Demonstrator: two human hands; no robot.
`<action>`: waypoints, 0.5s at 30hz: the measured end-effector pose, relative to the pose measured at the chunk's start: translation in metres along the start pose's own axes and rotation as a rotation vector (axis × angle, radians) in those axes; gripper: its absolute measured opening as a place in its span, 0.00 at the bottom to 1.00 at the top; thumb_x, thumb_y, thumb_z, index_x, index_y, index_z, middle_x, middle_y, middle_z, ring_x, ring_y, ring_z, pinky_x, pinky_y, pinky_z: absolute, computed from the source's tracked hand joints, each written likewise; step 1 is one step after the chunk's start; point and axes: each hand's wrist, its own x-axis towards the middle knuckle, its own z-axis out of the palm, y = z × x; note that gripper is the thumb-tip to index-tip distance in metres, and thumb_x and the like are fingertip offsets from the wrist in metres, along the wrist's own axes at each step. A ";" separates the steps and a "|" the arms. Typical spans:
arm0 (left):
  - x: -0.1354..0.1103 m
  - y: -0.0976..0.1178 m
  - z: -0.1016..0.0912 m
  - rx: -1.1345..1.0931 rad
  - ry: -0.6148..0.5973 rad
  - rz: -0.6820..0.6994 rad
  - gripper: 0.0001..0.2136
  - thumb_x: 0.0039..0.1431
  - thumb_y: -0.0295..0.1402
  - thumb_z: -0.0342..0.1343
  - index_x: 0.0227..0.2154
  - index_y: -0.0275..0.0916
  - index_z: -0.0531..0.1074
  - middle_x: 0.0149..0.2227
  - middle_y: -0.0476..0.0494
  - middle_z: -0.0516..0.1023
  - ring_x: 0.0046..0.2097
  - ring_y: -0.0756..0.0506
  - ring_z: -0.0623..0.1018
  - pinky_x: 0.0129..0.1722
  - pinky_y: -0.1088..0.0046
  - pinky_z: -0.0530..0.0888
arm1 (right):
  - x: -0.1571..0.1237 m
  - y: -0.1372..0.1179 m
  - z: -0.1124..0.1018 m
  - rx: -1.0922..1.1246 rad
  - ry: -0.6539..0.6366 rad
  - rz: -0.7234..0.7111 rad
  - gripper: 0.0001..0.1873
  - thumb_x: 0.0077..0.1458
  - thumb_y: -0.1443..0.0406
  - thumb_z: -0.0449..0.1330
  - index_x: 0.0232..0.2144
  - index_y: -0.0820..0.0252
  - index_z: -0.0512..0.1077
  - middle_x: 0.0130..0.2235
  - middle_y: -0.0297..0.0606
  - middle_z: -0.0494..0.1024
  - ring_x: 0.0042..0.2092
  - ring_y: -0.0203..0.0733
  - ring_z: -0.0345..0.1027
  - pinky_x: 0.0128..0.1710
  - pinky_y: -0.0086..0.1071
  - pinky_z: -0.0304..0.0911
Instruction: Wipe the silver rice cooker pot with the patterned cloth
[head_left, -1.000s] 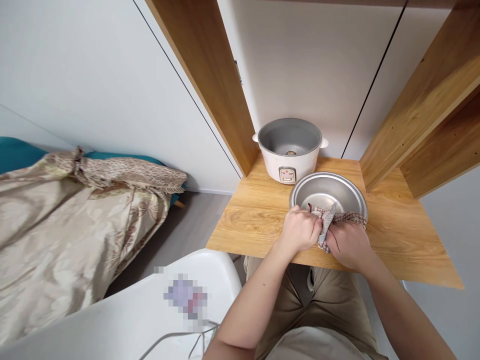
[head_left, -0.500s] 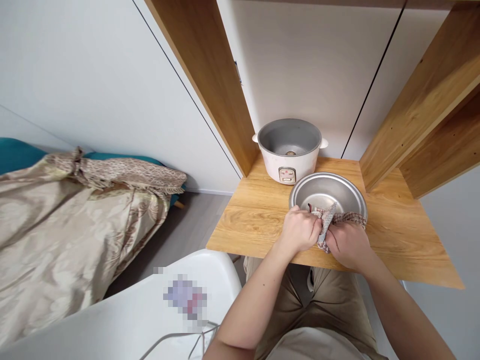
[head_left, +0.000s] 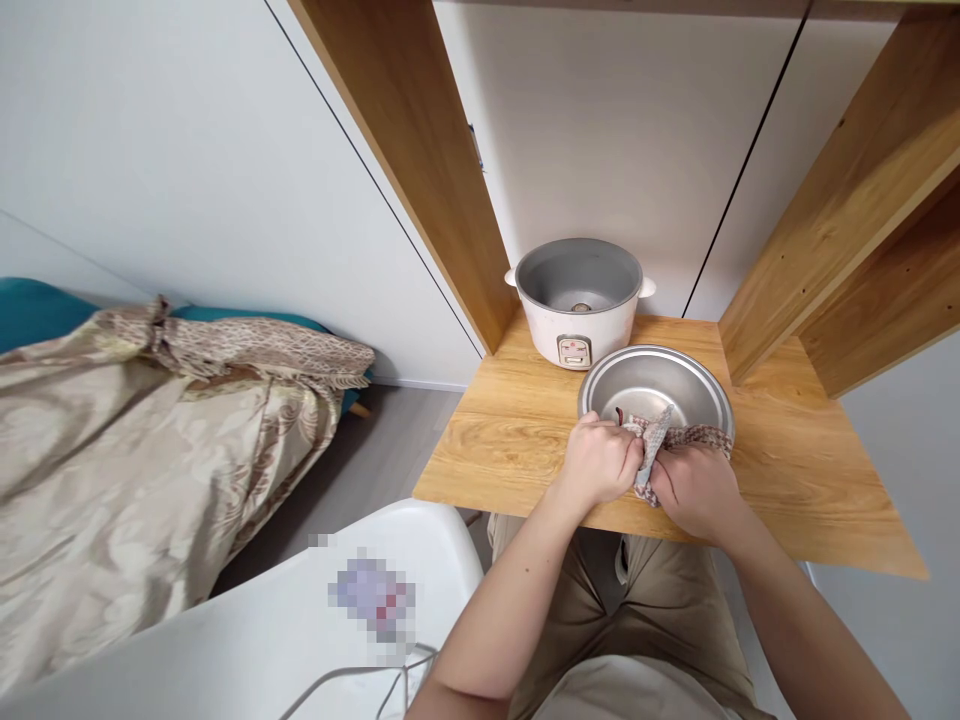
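A patterned cloth (head_left: 654, 437) is bunched between my two closed hands, over the near rim of a round metal inner pot (head_left: 651, 372). My left hand (head_left: 602, 458) grips the cloth from the left side. My right hand (head_left: 695, 488) is closed on it from the right, with a fold of cloth trailing over the pot's right rim. The pot stands on the wooden shelf. Just behind it to the left sits the white rice cooker body (head_left: 576, 325), uncovered, with its grey inside showing and a small switch panel on its front.
The wooden shelf (head_left: 487, 430) has upright boards on both sides and a wall behind. A white chair or tub-like seat (head_left: 247, 620) with a blurred item and a cable is at lower left. Farther left is a bed with a beige cover (head_left: 172, 450).
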 end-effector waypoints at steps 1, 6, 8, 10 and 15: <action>0.000 0.000 0.000 0.001 -0.002 0.001 0.18 0.62 0.32 0.43 0.18 0.38 0.67 0.21 0.46 0.74 0.26 0.48 0.72 0.32 0.64 0.56 | 0.000 0.000 0.000 -0.004 0.003 -0.002 0.21 0.61 0.63 0.45 0.26 0.59 0.74 0.27 0.41 0.78 0.27 0.41 0.68 0.28 0.36 0.44; 0.000 -0.001 0.000 0.005 -0.009 0.006 0.18 0.62 0.32 0.43 0.18 0.39 0.68 0.21 0.46 0.74 0.27 0.48 0.72 0.33 0.65 0.57 | 0.001 0.000 0.000 -0.013 0.010 -0.019 0.21 0.61 0.63 0.44 0.26 0.59 0.74 0.26 0.41 0.78 0.27 0.41 0.68 0.28 0.36 0.43; 0.000 -0.001 -0.001 0.003 -0.012 0.004 0.18 0.62 0.32 0.43 0.18 0.39 0.68 0.21 0.46 0.74 0.27 0.48 0.72 0.33 0.65 0.57 | 0.001 0.000 -0.001 -0.012 0.009 -0.024 0.21 0.61 0.63 0.44 0.27 0.59 0.74 0.27 0.40 0.78 0.27 0.41 0.67 0.28 0.35 0.43; 0.000 0.000 -0.001 0.003 -0.016 0.001 0.18 0.62 0.32 0.43 0.18 0.39 0.68 0.21 0.46 0.74 0.27 0.48 0.71 0.33 0.65 0.57 | 0.001 0.000 -0.001 -0.013 0.011 -0.020 0.21 0.61 0.63 0.43 0.27 0.59 0.74 0.26 0.41 0.78 0.26 0.40 0.67 0.28 0.35 0.43; 0.000 0.000 -0.002 0.007 -0.028 0.005 0.18 0.63 0.32 0.42 0.19 0.39 0.68 0.22 0.46 0.74 0.27 0.48 0.72 0.33 0.65 0.57 | 0.000 0.000 -0.003 -0.017 0.018 -0.015 0.21 0.61 0.63 0.44 0.26 0.58 0.74 0.26 0.40 0.78 0.26 0.40 0.67 0.28 0.35 0.43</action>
